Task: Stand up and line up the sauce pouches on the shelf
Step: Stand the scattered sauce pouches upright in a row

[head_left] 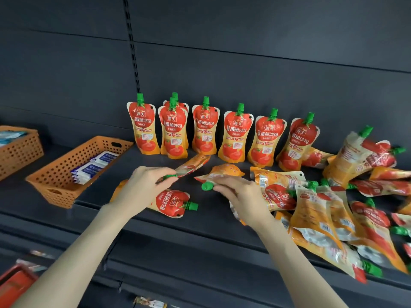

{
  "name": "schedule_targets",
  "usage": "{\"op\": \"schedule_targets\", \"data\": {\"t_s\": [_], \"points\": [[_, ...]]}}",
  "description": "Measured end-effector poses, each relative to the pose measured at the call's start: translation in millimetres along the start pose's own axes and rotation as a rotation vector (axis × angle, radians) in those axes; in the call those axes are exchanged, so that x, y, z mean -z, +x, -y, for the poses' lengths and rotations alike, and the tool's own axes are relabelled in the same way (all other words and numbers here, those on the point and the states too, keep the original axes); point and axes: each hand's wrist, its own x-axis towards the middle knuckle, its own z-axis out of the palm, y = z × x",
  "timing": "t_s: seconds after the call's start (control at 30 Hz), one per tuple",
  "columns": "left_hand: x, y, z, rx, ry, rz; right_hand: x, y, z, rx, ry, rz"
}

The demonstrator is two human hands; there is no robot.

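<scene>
Head view, shelf: we look down on a dark shelf [200,225] with a dark panel behind it.
Head view, standing pouches: the standing pouches [205,130] are upright at the back of the shelf, red and orange with green caps on top. We count seven, side by side, one of them tucked behind another near the left end.
Head view, left hand: our left hand [144,185] pinches the first pouch [191,165] at its neck, next to the green cap. The pouch slants up and away to the right, toward the row. We cannot tell whether its base touches the shelf.
Head view, right hand: our right hand [240,192] has its fingers curled round the neck of the second pouch [224,172]. The green cap pokes out to the left of the fingers.
Head view, flat pouch: a flat pouch [173,203] lies face up just under the left wrist, cap pointing right.
Head view, heap of pouches: a heap of pouches [322,210] lies jumbled and overlapping on the right part of the shelf, some hanging over the front edge.
Head view, orange basket: an orange basket [66,174] sits at the left and holds white and blue packets [93,165].
Head view, second basket: a second basket [17,147] stands further left, cut off by the frame edge.
Head view, red basket: a red basket [15,283] shows at the bottom left corner.
</scene>
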Motion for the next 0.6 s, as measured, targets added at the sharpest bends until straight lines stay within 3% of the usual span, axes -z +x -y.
{"op": "schedule_targets", "data": {"t_s": [0.1, 0.27, 0.43, 0.6], "points": [[15, 21, -8, -0.146, 0.066, -0.112, 10, 16, 5, -0.041, 0.137, -0.111], [25, 74, -18, -0.116, -0.037, -0.167, 19, 52, 3, -0.251, 0.297, -0.158], [7, 121, -12, 0.075, -0.462, -0.149, 17, 84, -9, -0.412, 0.478, -0.257], [-25, 129, 12, 0.169, -0.783, 0.018, 0, 91, -27, -0.513, 0.517, -0.285]]}}
